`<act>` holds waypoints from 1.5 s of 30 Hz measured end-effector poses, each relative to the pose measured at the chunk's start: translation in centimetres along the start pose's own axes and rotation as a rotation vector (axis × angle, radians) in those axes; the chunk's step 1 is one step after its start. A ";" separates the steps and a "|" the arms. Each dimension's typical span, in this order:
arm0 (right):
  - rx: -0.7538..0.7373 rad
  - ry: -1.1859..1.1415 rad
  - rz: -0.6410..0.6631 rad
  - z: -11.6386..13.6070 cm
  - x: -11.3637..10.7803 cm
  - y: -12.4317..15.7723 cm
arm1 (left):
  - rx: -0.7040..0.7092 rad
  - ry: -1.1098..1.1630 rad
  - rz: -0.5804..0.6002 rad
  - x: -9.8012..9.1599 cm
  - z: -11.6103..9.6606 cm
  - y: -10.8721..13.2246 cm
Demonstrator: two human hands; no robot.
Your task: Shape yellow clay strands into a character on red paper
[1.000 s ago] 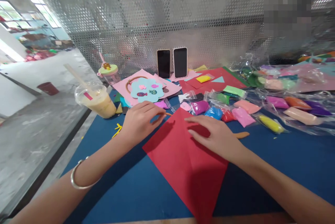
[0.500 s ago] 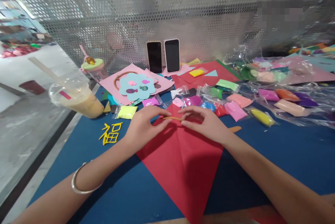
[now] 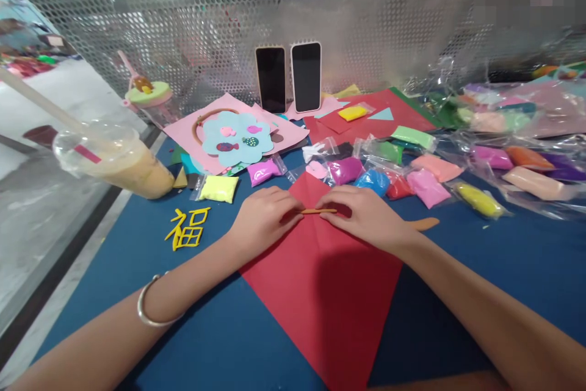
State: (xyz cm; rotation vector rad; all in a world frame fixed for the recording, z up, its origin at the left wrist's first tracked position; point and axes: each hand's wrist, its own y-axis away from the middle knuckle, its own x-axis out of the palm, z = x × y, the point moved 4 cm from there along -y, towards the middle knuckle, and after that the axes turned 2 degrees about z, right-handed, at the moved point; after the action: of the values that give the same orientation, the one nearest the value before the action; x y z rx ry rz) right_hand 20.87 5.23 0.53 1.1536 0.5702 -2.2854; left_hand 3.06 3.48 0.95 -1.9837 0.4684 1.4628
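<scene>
A thin orange strip, apparently a roll of modelling clay, spans the gap between my hands near the top corner of a red sheet of paper. My left hand pinches its left end between thumb and fingers. At the other end, my right hand grips it in the same way. The red paper lies cornerwise on the blue table, with a shadow across its right half. A yellow Chinese character made of thin strips lies to the left. Partly behind my right wrist is a flat orange-brown piece.
Several clay packets, including a yellow one and a blue one, lie beyond my hands. A drink cup leans at the left. Two phones stand against the perforated metal panel. A blue flower-shaped cutout rests on pink paper.
My hands have lowered the orange strip towards the red paper, and it now lies straighter and more exposed. The camera view has tilted down slightly and moved closer.
</scene>
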 end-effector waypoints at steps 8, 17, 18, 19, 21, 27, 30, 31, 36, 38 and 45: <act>-0.073 0.070 0.000 0.1 0.3 -0.1 | 0.000 0.012 0.008 -0.1 -0.2 0.3; -0.069 0.094 -0.030 -0.1 0.0 0.4 | 0.111 0.001 -0.025 -0.1 -1.0 0.6; -0.071 0.098 -0.029 -0.1 -0.1 0.4 | 0.127 -0.016 -0.026 0.0 -1.1 0.6; -0.071 0.099 -0.029 -0.2 -0.1 0.5 | 0.136 -0.032 -0.034 0.0 -1.1 0.6; -0.067 0.092 -0.047 -0.2 -0.5 0.7 | 0.131 -0.040 -0.068 -0.1 -1.1 0.6; -0.058 0.063 -0.097 0.0 -1.9 1.0 | 0.028 0.027 -0.038 -0.5 -0.9 -0.6; -0.026 0.079 -0.026 -0.1 -1.6 0.8 | 0.016 0.046 -0.008 -0.2 -1.0 -1.3; -0.020 0.086 -0.004 -0.2 -1.4 0.8 | 0.012 0.057 -0.007 0.0 -1.0 -1.4; -0.037 0.109 0.026 -0.5 -0.7 0.5 | -0.028 0.162 -0.018 1.0 -0.7 -1.7; -0.033 0.099 0.018 -0.7 -0.6 0.4 | -0.051 0.213 -0.030 1.1 -0.6 -1.7; -0.015 0.112 0.021 -0.8 -0.5 0.3 | -0.074 0.254 -0.044 1.4 -0.3 -1.5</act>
State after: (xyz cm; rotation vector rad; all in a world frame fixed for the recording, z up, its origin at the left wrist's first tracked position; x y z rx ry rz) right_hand 21.81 5.62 0.48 1.2800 0.6133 -2.2059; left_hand 4.69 4.51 0.13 -2.2367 0.4801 1.2225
